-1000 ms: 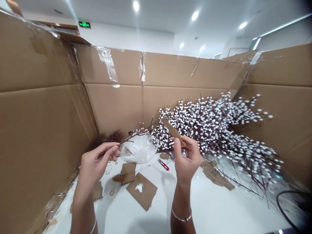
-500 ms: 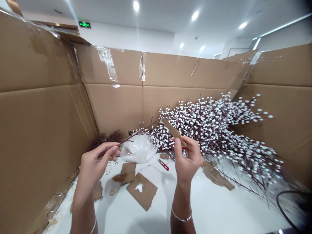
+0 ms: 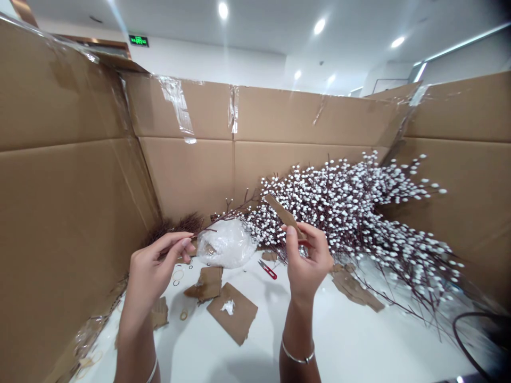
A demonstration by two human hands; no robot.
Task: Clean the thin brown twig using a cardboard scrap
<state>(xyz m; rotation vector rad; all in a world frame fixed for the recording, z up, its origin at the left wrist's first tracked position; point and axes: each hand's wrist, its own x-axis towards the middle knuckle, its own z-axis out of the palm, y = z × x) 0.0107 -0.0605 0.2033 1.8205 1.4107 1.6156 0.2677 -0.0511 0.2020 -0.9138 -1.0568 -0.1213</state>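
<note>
Between the thumb and fingers of my left hand [image 3: 162, 266] is the lower end of a thin dark-brown twig [image 3: 235, 211]; it slants up to the right, its branched tip near the heap. My right hand [image 3: 309, 258] pinches a narrow strip of brown cardboard [image 3: 282, 213], held tilted up to the left. Behind that hand lies a large heap of branches with white buds [image 3: 343, 197]. A clear plastic bag [image 3: 227, 244] with white contents sits behind and between my hands. Red-handled thread snips [image 3: 267, 269] lie on the table below the heap.
Torn cardboard pieces [image 3: 233, 314] and rubber bands [image 3: 183, 314] lie on the white table [image 3: 255, 351]. More cardboard scraps [image 3: 355, 287] are at right. Dark bare twigs [image 3: 175, 226] rest at back left. Tall cardboard walls [image 3: 191, 170] enclose the table. A black cable [image 3: 459, 335] curves at lower right.
My left hand has shifted slightly left, drawing the twig with it, so its tip sits a little further left. My right hand and the cardboard strip stay nearly still.
</note>
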